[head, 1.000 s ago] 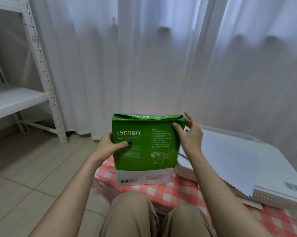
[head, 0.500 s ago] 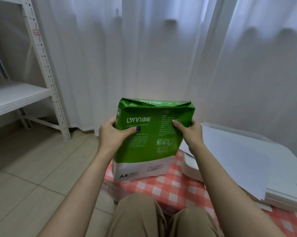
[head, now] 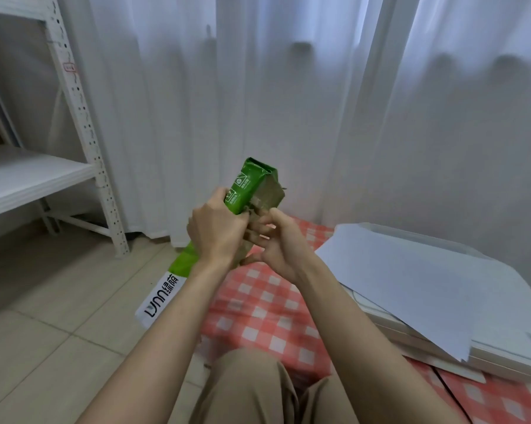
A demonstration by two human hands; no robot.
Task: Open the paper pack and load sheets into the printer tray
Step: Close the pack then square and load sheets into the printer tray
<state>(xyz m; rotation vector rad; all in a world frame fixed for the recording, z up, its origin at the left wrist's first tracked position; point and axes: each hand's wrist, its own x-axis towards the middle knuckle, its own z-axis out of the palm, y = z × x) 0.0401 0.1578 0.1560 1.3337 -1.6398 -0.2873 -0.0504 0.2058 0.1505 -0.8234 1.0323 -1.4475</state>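
Turned edge-on since a second ago, the green-and-white wrapped paper pack (head: 246, 191) sits clamped in the left hand (head: 216, 232) while the right hand's (head: 281, 243) grip pinches its folded end flap, starting the opening.

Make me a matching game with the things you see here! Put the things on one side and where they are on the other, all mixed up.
Things:
1. paper pack
2. loose sheet
3. printer
4. shelf

Places:
A. on the checked cloth
B. far left, by the curtain
C. held in both hands, left hand and right hand
D. lying on top of the printer

Pairs: 1-C, 2-D, 3-A, 4-B
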